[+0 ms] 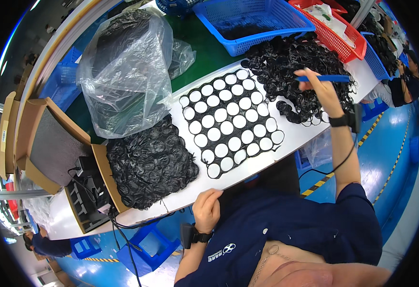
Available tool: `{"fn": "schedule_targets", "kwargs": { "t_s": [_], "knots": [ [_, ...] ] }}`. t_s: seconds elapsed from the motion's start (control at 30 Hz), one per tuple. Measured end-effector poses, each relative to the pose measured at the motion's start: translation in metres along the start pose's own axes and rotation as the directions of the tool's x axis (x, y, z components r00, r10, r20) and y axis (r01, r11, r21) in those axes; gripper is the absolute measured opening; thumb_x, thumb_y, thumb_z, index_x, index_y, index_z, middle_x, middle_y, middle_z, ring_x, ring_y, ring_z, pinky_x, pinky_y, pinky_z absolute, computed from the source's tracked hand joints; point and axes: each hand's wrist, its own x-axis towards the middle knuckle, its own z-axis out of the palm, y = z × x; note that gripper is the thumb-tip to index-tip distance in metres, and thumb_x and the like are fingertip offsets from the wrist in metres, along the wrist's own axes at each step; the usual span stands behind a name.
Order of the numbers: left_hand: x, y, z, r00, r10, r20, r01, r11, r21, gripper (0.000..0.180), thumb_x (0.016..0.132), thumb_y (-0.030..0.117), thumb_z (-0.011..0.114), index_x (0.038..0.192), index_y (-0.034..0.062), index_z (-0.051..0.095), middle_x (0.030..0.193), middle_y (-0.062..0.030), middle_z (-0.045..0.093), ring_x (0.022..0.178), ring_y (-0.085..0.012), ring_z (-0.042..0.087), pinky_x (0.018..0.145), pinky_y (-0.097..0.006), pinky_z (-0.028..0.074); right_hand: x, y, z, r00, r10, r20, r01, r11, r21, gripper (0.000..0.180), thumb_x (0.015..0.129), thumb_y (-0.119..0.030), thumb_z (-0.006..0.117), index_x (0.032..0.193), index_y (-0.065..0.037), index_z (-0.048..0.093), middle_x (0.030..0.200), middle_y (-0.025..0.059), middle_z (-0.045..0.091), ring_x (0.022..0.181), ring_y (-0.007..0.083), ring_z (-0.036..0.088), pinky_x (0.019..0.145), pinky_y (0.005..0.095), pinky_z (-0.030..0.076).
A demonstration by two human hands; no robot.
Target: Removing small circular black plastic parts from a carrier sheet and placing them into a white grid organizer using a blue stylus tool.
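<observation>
My right hand (320, 91) is closed on a slim blue stick-like tool (333, 78), held above a loose heap of black, curly ring-like pieces (291, 62) at the table's right. My left hand (206, 210), its fingers curled with nothing visible in them, is at the near table edge. Between the hands, on the white table (286, 138), a black sheet of linked rings (224, 118) lies flat, with rows of white circles framed by its rings. To its left sits a thick stack of similar black ringed material (149, 165).
A clear plastic bag (126, 71) with dark contents stands behind the stack. A blue basket (252, 24) and a red basket (334, 33) are at the back. An open cardboard box (51, 143) and a black tray with cables (89, 201) are left. Blue stools (147, 248) stand below.
</observation>
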Motion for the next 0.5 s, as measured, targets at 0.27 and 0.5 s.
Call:
{"fn": "schedule_targets", "kwargs": {
  "t_s": [0.27, 0.5],
  "knots": [
    [-0.268, -0.12, 0.04, 0.556, -0.811, 0.184, 0.608, 0.547, 0.576, 0.015, 0.082, 0.009, 0.059, 0.09, 0.0087, 0.071, 0.085, -0.0153, 0.066, 0.082, -0.0315, 0.066, 0.077, -0.045, 0.051, -0.173, -0.008, -0.169, 0.855, 0.25, -0.455, -0.309, 0.949, -0.059, 0.047, 0.103, -0.041, 0.046, 0.115, -0.002, 0.069, 0.085, 0.0026, 0.063, 0.082, 0.0103, 0.062, 0.082, 0.0253, 0.049],
    [-0.334, -0.143, 0.08, 0.239, -0.855, 0.459, 0.427, 0.518, 0.741, 0.015, 0.083, 0.01, 0.058, 0.091, 0.009, 0.07, 0.086, -0.0149, 0.066, 0.083, -0.0313, 0.066, 0.078, -0.045, 0.051, -0.228, -0.054, -0.236, 0.811, 0.231, -0.538, -0.469, 0.806, -0.362, 0.046, 0.102, -0.045, 0.047, 0.122, -0.007, 0.066, 0.087, 0.0009, 0.063, 0.084, 0.0102, 0.062, 0.088, 0.0256, 0.048]
  ]
}}
